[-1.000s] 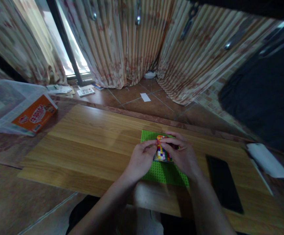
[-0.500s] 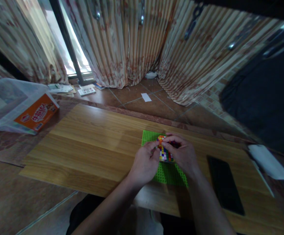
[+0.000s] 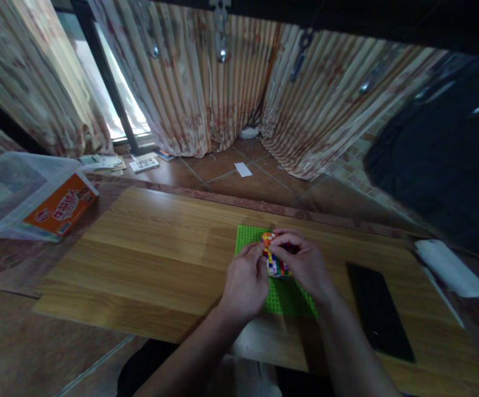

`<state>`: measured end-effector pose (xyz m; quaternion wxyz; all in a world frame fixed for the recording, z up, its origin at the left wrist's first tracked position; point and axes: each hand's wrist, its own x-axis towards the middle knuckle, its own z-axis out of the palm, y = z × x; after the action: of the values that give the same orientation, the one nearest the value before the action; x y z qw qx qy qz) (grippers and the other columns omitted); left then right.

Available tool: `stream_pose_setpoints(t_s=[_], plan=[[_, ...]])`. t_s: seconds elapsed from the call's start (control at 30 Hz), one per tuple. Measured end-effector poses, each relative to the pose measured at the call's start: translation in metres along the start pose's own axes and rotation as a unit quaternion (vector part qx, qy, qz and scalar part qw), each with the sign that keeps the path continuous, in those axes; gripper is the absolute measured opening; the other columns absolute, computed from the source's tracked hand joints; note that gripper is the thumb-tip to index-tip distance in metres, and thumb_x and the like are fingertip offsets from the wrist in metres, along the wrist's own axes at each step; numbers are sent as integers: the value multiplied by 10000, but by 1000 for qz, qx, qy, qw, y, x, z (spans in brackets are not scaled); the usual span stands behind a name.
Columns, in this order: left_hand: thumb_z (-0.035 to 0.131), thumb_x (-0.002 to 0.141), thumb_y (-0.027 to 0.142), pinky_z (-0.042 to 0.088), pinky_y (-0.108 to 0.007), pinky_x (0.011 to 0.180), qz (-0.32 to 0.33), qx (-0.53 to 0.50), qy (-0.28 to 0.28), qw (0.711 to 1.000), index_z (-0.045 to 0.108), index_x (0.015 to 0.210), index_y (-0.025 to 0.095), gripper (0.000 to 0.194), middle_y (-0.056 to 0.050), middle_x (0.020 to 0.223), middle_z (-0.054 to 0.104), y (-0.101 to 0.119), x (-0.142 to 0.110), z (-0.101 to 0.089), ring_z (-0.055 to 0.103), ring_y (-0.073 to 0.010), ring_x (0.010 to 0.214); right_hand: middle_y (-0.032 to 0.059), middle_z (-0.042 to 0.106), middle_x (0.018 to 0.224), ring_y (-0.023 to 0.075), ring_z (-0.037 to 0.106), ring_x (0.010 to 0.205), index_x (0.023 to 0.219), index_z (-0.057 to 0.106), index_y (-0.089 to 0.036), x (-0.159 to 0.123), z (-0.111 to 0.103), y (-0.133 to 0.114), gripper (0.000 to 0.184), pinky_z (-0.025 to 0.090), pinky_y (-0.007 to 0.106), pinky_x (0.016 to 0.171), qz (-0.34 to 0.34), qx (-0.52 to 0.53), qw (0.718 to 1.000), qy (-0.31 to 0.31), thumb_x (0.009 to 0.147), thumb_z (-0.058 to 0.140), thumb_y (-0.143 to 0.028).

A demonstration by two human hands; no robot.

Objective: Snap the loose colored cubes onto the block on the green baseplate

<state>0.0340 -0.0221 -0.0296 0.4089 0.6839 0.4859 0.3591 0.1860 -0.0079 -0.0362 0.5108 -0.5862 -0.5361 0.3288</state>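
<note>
A multicoloured toy brick build [image 3: 277, 268] sits on a green studded baseplate [image 3: 286, 302] on the wooden table. My left hand [image 3: 246, 281] is closed at the build's left side, its thumb and fingers against the bricks. From the right, my right hand [image 3: 306, 263] pinches at the top of the build, its thumb and index finger beside orange and yellow bricks [image 3: 266, 239]. My fingers cover part of the build, and I cannot tell whether a loose brick is between them.
Right of the baseplate lies a black phone-like slab [image 3: 380, 311] on the wooden table [image 3: 152, 248]. A white flat object [image 3: 452, 267] is at the far right. A clear plastic bin [image 3: 24, 165] with an orange label stands at the left. Striped curtains [image 3: 206, 82] hang behind.
The camera view has tilted slightly, so the scene sits a little lower. Both hands stay at the build, with only small finger shifts near the orange bricks.
</note>
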Motion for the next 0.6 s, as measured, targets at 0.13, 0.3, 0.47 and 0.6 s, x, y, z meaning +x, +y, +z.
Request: stream_pose_setpoints(t_s=[0.13, 0.3, 0.47, 0.6], plan=[[438, 921, 209, 499, -403, 992, -33, -37, 7, 999, 639, 1209, 151, 356, -127, 1188, 683, -4, 1, -2, 646, -235, 1086, 25, 733, 935, 199, 651, 892, 812, 757, -253, 3, -4, -4, 193, 475, 379, 865, 56, 119, 988, 81, 701, 777, -410], [508, 921, 367, 427, -468, 1068, -56, -55, 17, 997, 520, 1365, 151, 495, -158, 1314, 620, -12, 1, 2, 568, -278, 1232, 34, 752, 863, 215, 660, 898, 773, 744, -243, 11, -8, 4, 314, 480, 379, 885, 111, 173, 958, 200, 705, 739, -550], [640, 844, 425, 406, -459, 1084, -55, -100, -18, 993, 443, 1423, 155, 669, -167, 1365, 581, -16, 2, 14, 560, -282, 1240, 51, 769, 838, 224, 692, 818, 713, 737, -226, 11, 4, 17, 410, 531, 342, 745, 183, 227, 939, 181, 684, 714, -635], [660, 833, 380, 487, -397, 983, -47, -139, -1, 989, 452, 1395, 160, 639, -137, 1238, 652, -17, 6, 23, 640, -240, 1091, 47, 774, 799, 219, 708, 742, 736, 732, -214, 8, 22, 22, 418, 536, 318, 647, 184, 275, 925, 188, 695, 684, -627]])
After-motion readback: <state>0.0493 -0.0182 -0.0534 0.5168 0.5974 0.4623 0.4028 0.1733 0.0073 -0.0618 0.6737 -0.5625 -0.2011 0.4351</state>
